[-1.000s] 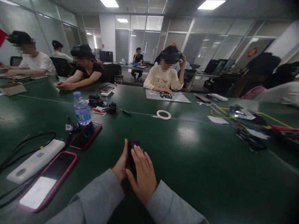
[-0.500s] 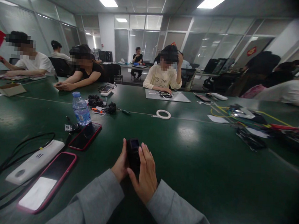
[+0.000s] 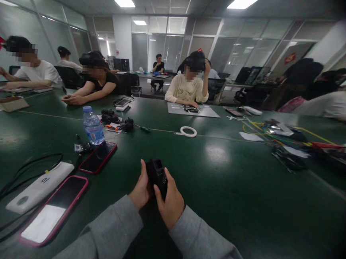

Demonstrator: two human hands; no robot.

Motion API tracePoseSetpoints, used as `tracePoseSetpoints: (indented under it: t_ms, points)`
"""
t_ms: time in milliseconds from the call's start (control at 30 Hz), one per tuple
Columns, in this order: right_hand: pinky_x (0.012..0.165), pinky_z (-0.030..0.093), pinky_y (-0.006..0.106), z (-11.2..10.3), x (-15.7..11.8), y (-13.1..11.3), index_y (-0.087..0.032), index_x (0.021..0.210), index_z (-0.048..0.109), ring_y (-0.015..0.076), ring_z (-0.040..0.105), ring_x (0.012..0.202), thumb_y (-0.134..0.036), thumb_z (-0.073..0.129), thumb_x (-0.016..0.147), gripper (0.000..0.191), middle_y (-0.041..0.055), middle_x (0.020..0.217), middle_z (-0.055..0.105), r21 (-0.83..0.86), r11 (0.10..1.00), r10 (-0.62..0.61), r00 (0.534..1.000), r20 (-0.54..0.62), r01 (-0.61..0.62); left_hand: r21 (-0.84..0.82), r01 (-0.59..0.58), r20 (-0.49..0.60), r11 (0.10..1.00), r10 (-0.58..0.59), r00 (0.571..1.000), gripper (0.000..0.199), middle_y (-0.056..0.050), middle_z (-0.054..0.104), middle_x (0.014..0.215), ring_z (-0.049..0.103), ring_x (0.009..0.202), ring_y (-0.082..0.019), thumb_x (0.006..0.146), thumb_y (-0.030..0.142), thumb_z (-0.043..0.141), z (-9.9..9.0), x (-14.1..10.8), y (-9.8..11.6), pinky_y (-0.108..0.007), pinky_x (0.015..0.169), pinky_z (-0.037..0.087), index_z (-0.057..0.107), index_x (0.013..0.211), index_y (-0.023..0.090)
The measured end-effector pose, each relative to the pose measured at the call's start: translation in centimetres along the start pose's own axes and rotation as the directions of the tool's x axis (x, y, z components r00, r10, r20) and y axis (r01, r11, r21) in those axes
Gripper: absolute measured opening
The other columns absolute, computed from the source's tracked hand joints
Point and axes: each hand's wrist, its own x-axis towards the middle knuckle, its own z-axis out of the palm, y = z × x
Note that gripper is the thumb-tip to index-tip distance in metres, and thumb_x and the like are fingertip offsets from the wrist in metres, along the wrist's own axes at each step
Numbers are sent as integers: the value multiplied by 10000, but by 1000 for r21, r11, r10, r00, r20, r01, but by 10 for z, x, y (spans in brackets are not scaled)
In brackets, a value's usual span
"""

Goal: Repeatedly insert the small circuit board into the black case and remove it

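A small black device point(image 3: 156, 176) is held between both hands, tilted, above the green table point(image 3: 233, 198). My left hand point(image 3: 142, 189) grips its left side, with the thumb up along the edge. Around its right side and lower edge, my right hand point(image 3: 171, 201) is closed, thumb in front. The device's underside is hidden. Left of the hands lie a phone with a red edge point(image 3: 99, 157), a phone in a pink case point(image 3: 55, 210) and a white power bank point(image 3: 41, 187) with black cables.
A water bottle point(image 3: 93, 127) stands behind the red-edged phone. Farther back are black cable bundles point(image 3: 110, 118), a white ring point(image 3: 188, 131) and, at right, tangled wires point(image 3: 292, 141). Several people sit across the table, one at a grey board point(image 3: 174, 109).
The device has turned and tilted. My right hand's fingers, stretched over its right side before, now wrap round it. The left hand has barely moved.
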Motion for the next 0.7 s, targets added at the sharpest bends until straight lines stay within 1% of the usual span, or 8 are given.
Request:
tracePoseSetpoints:
  t_ms: [233, 300, 400, 467, 567, 633, 667, 700]
  points:
    - [964, 408, 424, -9, 4, -6, -143, 1349, 286, 239, 443, 1149, -350, 415, 902, 509, 137, 1237, 446, 141, 990, -13, 997, -81, 25, -64, -3, -13, 998, 2, 1000, 713, -128, 639, 1033, 577, 1011, -261, 698, 720, 426, -10, 6, -1, -372, 900, 429, 594, 1098, 154]
    - [996, 374, 426, -12, 6, -3, -161, 1342, 302, 228, 422, 1172, -358, 410, 905, 491, 119, 1266, 431, 230, 973, 33, 993, -117, -6, -71, -17, -23, 997, 15, 1000, 678, -121, 642, 1030, 578, 1012, -255, 713, 700, 435, -11, 7, 0, -369, 897, 436, 601, 1079, 153]
    - [1026, 335, 425, -11, 12, 10, -177, 1309, 356, 219, 413, 1182, -392, 399, 906, 458, 98, 1276, 433, 402, 911, 170, 970, -171, -89, -131, -65, 12, 989, 67, 998, 587, -98, 637, 1061, 580, 1017, -236, 753, 652, 436, -11, 8, 3, -357, 897, 443, 610, 1024, 162]
    - [1003, 361, 422, -9, 16, 23, -177, 1229, 442, 226, 448, 1146, -444, 422, 885, 436, 94, 1221, 486, 535, 823, 308, 941, -138, -191, -178, -77, 33, 981, 84, 996, 532, -84, 613, 1129, 573, 1038, -230, 773, 621, 440, -10, 9, 4, -367, 899, 447, 596, 1025, 180]
    - [823, 494, 395, -8, 23, 37, -191, 1110, 514, 244, 539, 1012, -526, 506, 809, 450, 81, 1099, 565, 748, 547, 520, 853, 49, -376, -206, -56, 31, 977, 64, 998, 513, -95, 560, 1224, 549, 1088, -232, 785, 597, 446, -10, 10, 5, -379, 902, 451, 565, 1063, 182]
    - [676, 532, 363, -10, 28, 42, -193, 1065, 531, 241, 581, 899, -556, 546, 767, 470, 76, 1026, 593, 826, 356, 562, 806, 184, -437, -212, -59, 34, 976, 68, 997, 518, -109, 535, 1257, 531, 1118, -229, 788, 587, 452, -10, 10, 5, -367, 908, 453, 550, 1075, 167]
    - [632, 533, 354, -12, 29, 43, -184, 1044, 543, 238, 591, 850, -561, 560, 756, 474, 78, 987, 604, 838, 318, 552, 805, 216, -443, -213, -69, 42, 975, 80, 996, 520, -114, 526, 1268, 522, 1130, -228, 791, 582, 453, -10, 10, 5, -362, 913, 452, 544, 1081, 160]
    - [616, 532, 353, -13, 30, 44, -172, 1022, 559, 235, 595, 817, -555, 582, 743, 475, 81, 950, 612, 839, 325, 534, 817, 218, -436, -212, -78, 51, 974, 91, 995, 523, -117, 518, 1277, 514, 1141, -229, 794, 578, 452, -10, 10, 5, -363, 917, 452, 538, 1090, 156]
